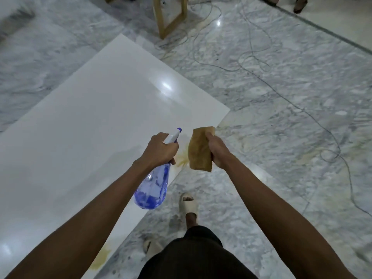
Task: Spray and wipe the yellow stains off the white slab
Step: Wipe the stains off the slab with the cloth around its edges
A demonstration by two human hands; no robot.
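Observation:
A large glossy white slab (96,117) lies flat on the marble floor. One yellow stain (182,158) marks its right edge, just below my hands; another yellow stain (101,258) sits near the slab's near edge. My left hand (161,151) grips the neck of a blue spray bottle (154,188), its white and blue nozzle aimed away over the slab. My right hand (218,152) holds a folded tan cloth (200,150) in the air above the slab's edge, right of the nozzle.
Grey cables (302,109) trail across the marble floor to the right and behind the slab. A wooden frame leg (171,17) stands beyond the slab's far corner. My feet in pale slippers (188,205) stand beside the slab's right edge. Yellowish smears (310,156) also mark the floor.

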